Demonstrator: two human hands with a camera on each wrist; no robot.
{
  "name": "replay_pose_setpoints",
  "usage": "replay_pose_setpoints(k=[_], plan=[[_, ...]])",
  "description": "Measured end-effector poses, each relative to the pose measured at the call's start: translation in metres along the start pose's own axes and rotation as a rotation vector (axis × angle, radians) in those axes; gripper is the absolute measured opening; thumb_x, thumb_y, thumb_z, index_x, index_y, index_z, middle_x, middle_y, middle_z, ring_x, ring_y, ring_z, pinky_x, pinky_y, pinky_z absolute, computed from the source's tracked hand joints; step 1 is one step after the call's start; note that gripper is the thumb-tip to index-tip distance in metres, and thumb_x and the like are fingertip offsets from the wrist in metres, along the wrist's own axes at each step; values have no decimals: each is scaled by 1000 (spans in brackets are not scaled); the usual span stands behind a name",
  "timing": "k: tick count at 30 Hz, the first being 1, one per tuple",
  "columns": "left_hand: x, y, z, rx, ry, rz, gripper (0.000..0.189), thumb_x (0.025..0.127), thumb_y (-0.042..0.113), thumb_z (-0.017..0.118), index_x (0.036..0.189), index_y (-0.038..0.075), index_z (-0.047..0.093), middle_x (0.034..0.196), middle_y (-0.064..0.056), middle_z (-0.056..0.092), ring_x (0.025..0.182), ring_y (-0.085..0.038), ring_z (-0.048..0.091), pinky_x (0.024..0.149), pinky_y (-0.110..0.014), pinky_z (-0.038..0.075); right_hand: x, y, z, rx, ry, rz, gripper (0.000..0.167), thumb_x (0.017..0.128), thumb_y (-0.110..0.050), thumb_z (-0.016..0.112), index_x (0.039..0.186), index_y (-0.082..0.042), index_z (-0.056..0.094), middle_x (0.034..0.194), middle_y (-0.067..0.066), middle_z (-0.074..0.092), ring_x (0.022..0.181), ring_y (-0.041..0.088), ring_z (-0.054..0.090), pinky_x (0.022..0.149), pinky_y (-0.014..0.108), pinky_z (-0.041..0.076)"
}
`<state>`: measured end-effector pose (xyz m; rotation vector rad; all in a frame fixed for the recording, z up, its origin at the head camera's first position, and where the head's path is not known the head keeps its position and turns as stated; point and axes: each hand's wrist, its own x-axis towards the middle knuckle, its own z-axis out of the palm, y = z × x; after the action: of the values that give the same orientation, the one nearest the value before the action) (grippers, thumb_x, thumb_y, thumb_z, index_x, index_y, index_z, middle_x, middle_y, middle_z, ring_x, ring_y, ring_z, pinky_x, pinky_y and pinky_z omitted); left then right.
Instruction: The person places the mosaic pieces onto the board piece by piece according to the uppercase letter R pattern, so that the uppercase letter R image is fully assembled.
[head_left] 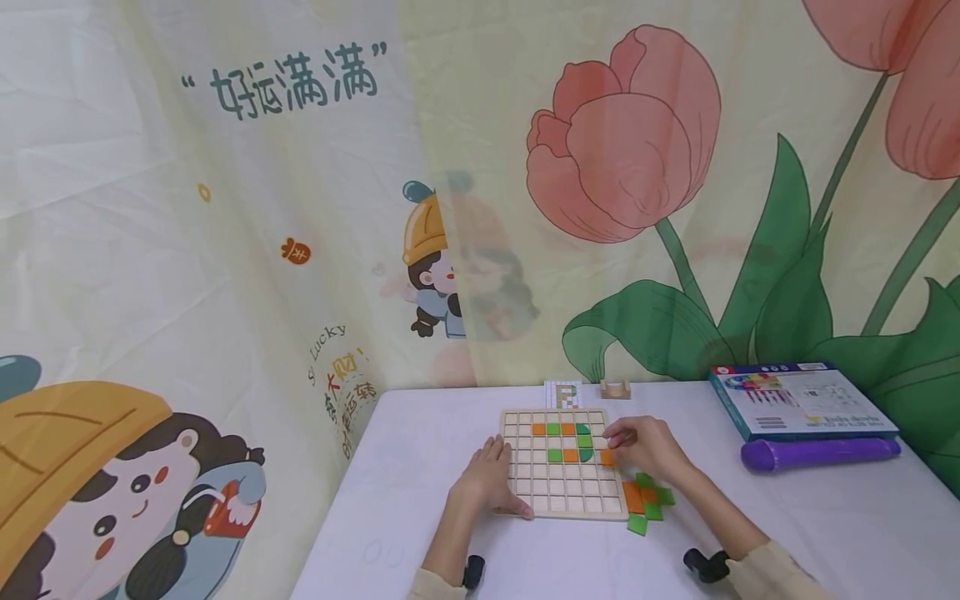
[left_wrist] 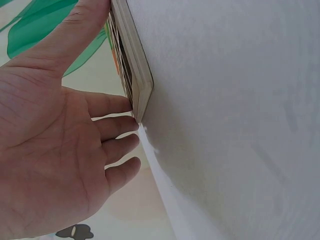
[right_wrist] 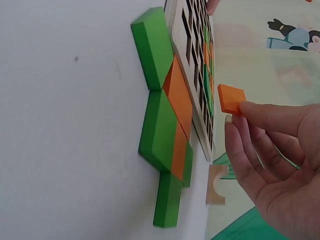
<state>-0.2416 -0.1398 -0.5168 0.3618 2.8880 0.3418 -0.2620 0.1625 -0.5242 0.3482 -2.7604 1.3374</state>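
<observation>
A wooden grid board (head_left: 566,504) lies on the white table, with orange and green tiles set in rows in its upper cells. My left hand (head_left: 486,477) rests along the board's left side with fingers straight; the left wrist view shows its fingertips touching the board's edge (left_wrist: 142,95). Above the board's right edge, my right hand (head_left: 651,446) pinches an orange square tile (right_wrist: 231,98) between thumb and fingers. Loose green and orange tiles (right_wrist: 161,130) lie together beside the board, near its lower right corner.
Behind the board stand a small printed pattern card (head_left: 567,392) and a wooden notched block (head_left: 616,389). To the right lie a flat box (head_left: 810,404) and a purple tube (head_left: 821,453). A printed curtain (head_left: 480,167) hangs along the table's back.
</observation>
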Motion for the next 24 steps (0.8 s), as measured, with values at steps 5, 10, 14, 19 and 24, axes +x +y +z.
replay_pose_setpoints(k=[5, 10, 14, 19, 24], plan=[[-2, 0, -1, 2, 2, -5, 125, 63, 55, 97, 157, -4, 38, 167, -22, 31, 157, -36, 26, 127, -49, 27, 8, 2, 8, 60, -8, -14, 23, 85, 5, 81, 106, -4, 77, 85, -3, 71, 79, 15, 67, 71, 22, 57], [-4, 2, -3, 4, -1, 0, 124, 65, 55, 96, 157, -5, 38, 167, -22, 31, 157, -36, 25, 127, -49, 27, 17, 5, 17, 97, -10, 6, 23, 85, 3, 82, 106, -5, 77, 86, -2, 71, 80, 16, 66, 71, 25, 58], [-4, 3, -4, 3, 0, 3, 124, 65, 55, 96, 157, -5, 38, 167, -23, 31, 157, -36, 26, 127, -49, 27, 25, 5, 27, 97, 0, 35, 22, 85, 2, 83, 105, -6, 78, 86, -2, 71, 79, 16, 66, 70, 26, 58], [-3, 2, -3, 14, 1, 4, 125, 64, 56, 96, 157, -5, 39, 167, -23, 31, 157, -36, 26, 126, -49, 28, 31, 0, 36, 127, 4, 42, 20, 85, 0, 83, 103, -5, 78, 85, -1, 71, 78, 16, 67, 68, 27, 59], [-1, 1, -1, 37, -1, 1, 127, 63, 58, 96, 157, -5, 39, 167, -22, 31, 157, -36, 26, 126, -48, 28, 35, -8, 42, 153, 9, 43, 20, 84, 0, 84, 103, -3, 78, 84, 0, 71, 77, 16, 68, 66, 26, 59]])
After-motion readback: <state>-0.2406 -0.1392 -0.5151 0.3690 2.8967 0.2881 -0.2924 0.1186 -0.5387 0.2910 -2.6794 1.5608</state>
